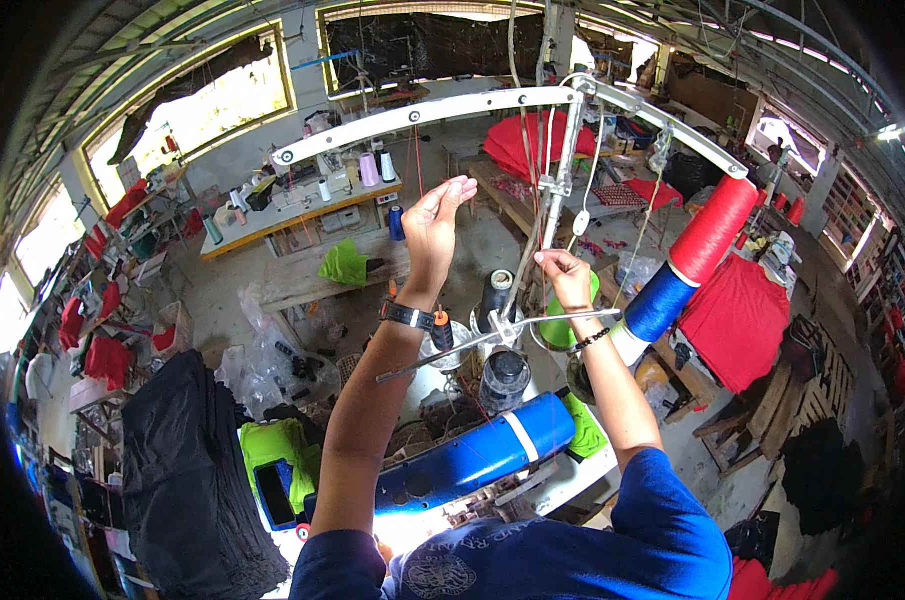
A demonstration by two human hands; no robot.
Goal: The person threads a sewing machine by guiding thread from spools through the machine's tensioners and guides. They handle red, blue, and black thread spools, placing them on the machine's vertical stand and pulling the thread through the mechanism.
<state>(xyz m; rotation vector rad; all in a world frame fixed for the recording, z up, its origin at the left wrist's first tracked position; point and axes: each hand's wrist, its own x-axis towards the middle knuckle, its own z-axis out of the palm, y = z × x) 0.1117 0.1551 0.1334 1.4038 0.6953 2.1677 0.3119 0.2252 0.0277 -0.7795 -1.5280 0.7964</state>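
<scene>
Fingers of the left hand (437,222) pinch red thread (415,150) below the white thread stand arm (422,112); right hand (567,275) fingers are closed, apparently on thread near the stand pole (550,190). Keep the strand taut while guiding. 2 cones, red (712,228) and blue (660,300), crowd the right side.
</scene>
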